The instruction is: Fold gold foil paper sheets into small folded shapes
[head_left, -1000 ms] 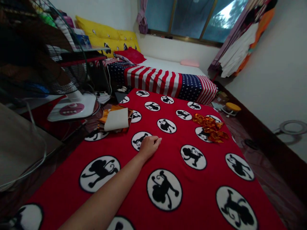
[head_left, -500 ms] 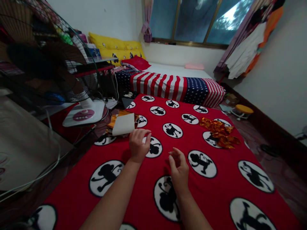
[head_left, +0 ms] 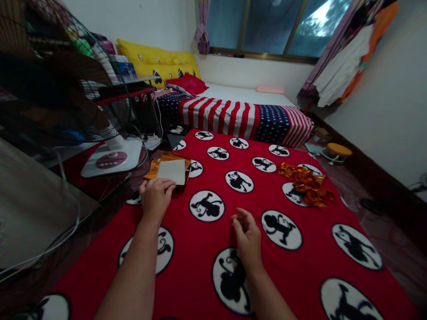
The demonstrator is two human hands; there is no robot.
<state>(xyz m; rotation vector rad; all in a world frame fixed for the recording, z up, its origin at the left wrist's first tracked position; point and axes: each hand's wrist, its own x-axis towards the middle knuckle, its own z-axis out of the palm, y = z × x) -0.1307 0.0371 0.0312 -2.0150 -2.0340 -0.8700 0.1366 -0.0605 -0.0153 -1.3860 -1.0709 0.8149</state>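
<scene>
My left hand is at the near edge of a white sheet of paper, with fingertips and thumb closed on that edge. The sheet lies on a pile of shiny gold-orange foil sheets at the left edge of the red blanket. Loosely curled, my right hand hovers over or rests on the blanket's middle; its thumb and fingers are apart with nothing between them. Farther right lie several crumpled or folded orange foil pieces.
A fan with a white base stands at the left, with cables near it. Beyond the blanket is a bed with a striped and starred cover. A yellow-topped stool is at the right, by the wall.
My left hand has moved left and toward me, from beside the paper to its near edge. My right hand has stayed nearly in place, and the view has shifted slightly.
</scene>
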